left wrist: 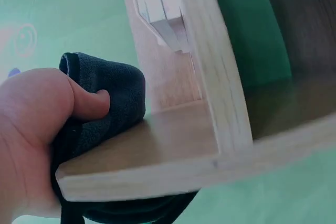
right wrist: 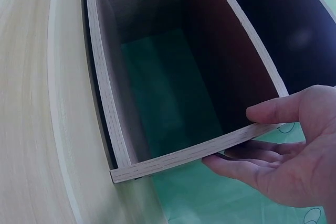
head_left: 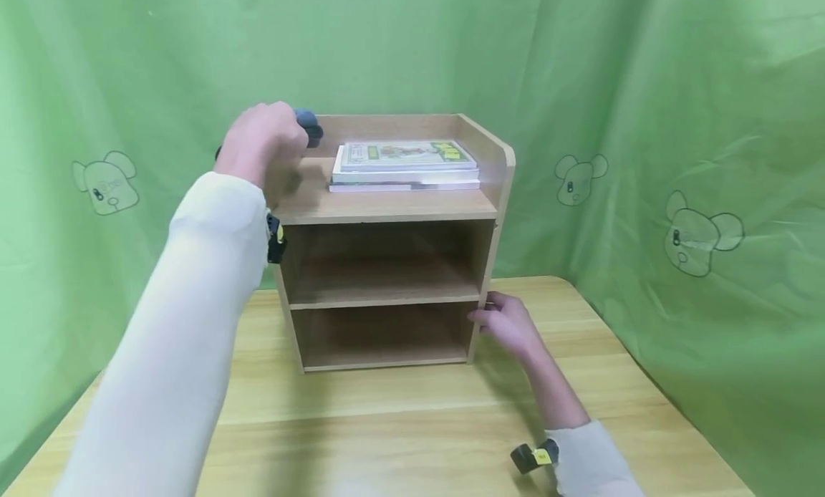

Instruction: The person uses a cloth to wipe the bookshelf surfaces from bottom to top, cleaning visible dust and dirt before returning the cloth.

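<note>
A small wooden shelf [head_left: 389, 216] stands upright on the table. My left hand [head_left: 263, 140] is at its upper left side panel and holds a dark blue-grey cloth [left wrist: 113, 90]. In the left wrist view the cloth is folded over that panel's edge, with the thumb pressing it on the inner face and part of it hanging below on the outer side. Low on the opposite side, my right hand [head_left: 512, 326] grips the right side panel [right wrist: 210, 147], thumb on the front inner side and fingers behind the outer face. The left hand's other fingers are hidden.
A stack of several thin books [head_left: 406, 166] lies on the shelf's top level, toward the right. Below it are two compartments. A light wooden table [head_left: 387, 425] carries the shelf. Green curtains [head_left: 677, 146] with mouse-like drawings hang behind and at both sides.
</note>
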`<state>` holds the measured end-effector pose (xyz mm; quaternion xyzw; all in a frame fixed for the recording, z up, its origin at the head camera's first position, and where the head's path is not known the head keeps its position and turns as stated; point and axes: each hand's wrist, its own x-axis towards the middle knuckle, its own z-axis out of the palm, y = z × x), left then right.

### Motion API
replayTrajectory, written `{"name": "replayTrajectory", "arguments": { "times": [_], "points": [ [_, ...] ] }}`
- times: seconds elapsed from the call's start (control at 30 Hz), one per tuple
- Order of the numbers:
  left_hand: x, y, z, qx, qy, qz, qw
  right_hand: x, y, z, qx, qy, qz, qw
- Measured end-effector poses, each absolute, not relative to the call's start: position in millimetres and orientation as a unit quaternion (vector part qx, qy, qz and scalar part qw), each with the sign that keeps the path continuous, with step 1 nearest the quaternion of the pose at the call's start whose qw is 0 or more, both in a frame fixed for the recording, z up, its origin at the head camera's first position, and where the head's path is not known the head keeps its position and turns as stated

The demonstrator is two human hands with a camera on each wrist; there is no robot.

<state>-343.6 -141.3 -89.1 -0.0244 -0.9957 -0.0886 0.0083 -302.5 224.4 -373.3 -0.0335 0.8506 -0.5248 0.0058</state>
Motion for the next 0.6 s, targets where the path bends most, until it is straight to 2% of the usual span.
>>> {"name": "replayTrajectory", "arguments": {
  "times": [0.6],
  "points": [
    [-337,-146,-95,-0.043,-0.991,-0.125,0.036,-302,231,-377,-0.033,0.854,-0.519,0.010]
  ]
}}
